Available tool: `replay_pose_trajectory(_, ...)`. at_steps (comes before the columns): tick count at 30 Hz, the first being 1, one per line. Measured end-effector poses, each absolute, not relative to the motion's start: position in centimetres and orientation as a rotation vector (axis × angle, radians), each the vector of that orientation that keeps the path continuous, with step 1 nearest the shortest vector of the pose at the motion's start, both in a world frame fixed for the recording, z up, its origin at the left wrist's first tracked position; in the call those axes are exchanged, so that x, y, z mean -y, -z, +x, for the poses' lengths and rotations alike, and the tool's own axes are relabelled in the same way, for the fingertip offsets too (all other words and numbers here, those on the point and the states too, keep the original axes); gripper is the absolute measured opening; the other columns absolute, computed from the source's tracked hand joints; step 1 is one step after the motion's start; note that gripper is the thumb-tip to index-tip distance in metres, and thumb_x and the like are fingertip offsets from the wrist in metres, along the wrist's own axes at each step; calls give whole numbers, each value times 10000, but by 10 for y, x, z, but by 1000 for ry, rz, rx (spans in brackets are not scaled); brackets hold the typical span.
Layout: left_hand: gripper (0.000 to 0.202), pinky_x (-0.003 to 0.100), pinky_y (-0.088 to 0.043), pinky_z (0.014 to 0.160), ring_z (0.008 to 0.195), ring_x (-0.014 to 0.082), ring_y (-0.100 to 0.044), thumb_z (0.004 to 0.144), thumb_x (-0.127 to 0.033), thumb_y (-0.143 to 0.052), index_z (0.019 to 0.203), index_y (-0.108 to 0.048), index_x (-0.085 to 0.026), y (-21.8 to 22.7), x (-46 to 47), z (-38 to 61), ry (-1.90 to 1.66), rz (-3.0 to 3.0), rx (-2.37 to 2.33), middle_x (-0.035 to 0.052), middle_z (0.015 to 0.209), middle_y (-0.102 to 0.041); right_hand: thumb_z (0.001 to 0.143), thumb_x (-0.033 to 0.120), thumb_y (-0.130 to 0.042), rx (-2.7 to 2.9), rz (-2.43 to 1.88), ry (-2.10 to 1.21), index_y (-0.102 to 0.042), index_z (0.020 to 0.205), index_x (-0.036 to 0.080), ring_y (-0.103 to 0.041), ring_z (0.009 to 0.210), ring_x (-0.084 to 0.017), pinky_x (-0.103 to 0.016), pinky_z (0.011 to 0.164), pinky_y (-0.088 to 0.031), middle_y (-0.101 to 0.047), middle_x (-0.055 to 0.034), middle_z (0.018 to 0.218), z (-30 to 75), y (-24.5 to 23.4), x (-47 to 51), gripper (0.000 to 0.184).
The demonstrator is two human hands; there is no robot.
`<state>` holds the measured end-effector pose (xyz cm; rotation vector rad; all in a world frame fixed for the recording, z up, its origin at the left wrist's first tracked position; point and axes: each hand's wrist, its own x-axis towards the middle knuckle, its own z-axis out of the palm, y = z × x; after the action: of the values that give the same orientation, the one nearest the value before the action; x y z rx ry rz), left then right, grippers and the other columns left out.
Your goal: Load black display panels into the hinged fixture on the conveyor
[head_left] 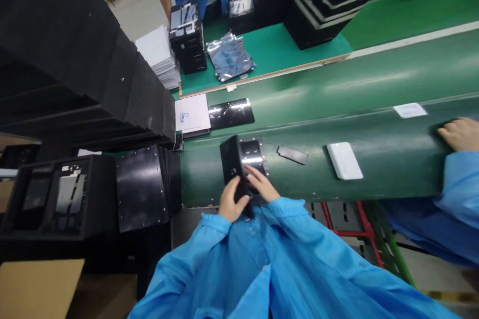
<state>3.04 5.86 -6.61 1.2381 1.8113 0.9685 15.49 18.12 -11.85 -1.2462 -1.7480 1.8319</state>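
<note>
Left hand (232,203) and right hand (261,184) meet at the near edge of the green conveyor belt (299,184); forearms in blue smock sleeves (187,254) angle inward from both sides, wrists close together. Black rectangular housing (231,159) sits tilted on the belt, directly above and touching both hands. Glossy riveted panel (251,153) adjoins its right side; cannot tell whether attached.

Left hand: fingers curled together around the housing's lower end, fingertips partly hidden. Right hand: fingers extended, held together, lying across the lower right of the housing; cannot tell whether gripping.

Nearby on belt: small black strip (292,154) just right of the panel; white pad (344,160) farther right; glossy black sheet (231,113) beside a white card (192,112) beyond the hands. Stacked black trays (142,187) stand left of the housing. Co-worker's hand (462,134) rests flat on the belt at far right, well apart.
</note>
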Motion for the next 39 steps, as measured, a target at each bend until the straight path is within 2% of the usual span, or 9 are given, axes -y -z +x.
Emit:
replay_pose_trajectory(5,474,396,-426,1051,1181,239,-559,856,-466,-503,1224,-602,-182,67,-67,67,-378,1470,-1697,89,1254,-628,711,701,-517,1477,-1430,-1728,-634,1048,147,-631,990,-291,-448,928,-479,-705,-107,983,171,154,-220,659)
replay_pose_trajectory(13,392,372,-460,1007,1124,228,-592,857,-358,-498,1192,-631,-205,54,-45,73,-198,1223,-1978,71,1206,-657,720,587,-550,1378,-1510,-1799,-644,954,161,-628,1000,-303,-490,926,-476,-701,-114,980,185,171,-246,494)
replay_pose_trajectory(20,389,412,-382,1084,1181,254,-546,811,-356,-554,1148,-643,-183,-5,-22,-26,-511,1363,-2470,102,1220,-640,721,562,-577,1373,-1473,-1538,-658,922,161,-672,867,-251,-460,853,-519,-708,-121,946,206,153,-259,456)
replay_pose_trajectory(23,447,401,-334,1117,1252,258,-489,820,-311,-517,1210,-584,-103,-34,2,-130,-734,778,-3002,158,1287,-583,725,557,-598,1642,-1241,-1774,-674,903,180,-644,984,-255,-456,941,-479,-710,-108,984,144,128,-236,424)
replay_pose_trajectory(26,580,507,-323,1094,1293,345,-436,821,-314,-522,1312,-474,-9,-38,19,-199,-682,97,-3143,253,1345,-501,734,515,-631,1846,-840,-2140,-655,1038,182,-618,1057,-242,-438,995,-447,-681,-103,1111,48,97,-179,451)
replay_pose_trajectory(28,633,581,-320,1061,1268,400,-444,791,-375,-581,1316,-485,-36,-29,27,-208,-683,-16,-3110,263,1329,-507,717,487,-673,1846,-674,-2351,-568,1220,188,-598,1103,-240,-426,987,-459,-589,-118,1287,-13,80,-139,594)
replay_pose_trajectory(31,564,498,-377,1049,1213,347,-509,766,-471,-600,1194,-601,-104,-13,42,-181,-1042,132,-2881,197,1259,-583,736,471,-672,1765,-698,-2358,-434,1361,194,-533,1204,-234,-403,1036,-421,-480,-118,1405,-62,72,-116,724)
replay_pose_trajectory(35,572,369,-494,906,1072,264,-602,753,-601,-562,1080,-660,-142,9,45,-121,-1466,417,-2227,132,1153,-654,740,419,-655,1844,-1001,-1977,-491,1293,176,-490,1247,-233,-391,1110,-330,-557,-87,1321,-12,88,-157,625)
replay_pose_trajectory(39,568,359,-503,877,1060,255,-611,714,-630,-558,967,-683,-138,47,-24,-62,-1388,351,-1906,134,1130,-669,700,418,-658,1814,-1437,-1520,-540,1239,162,-474,1257,-285,-433,1111,-320,-558,-116,1317,100,117,-202,608)
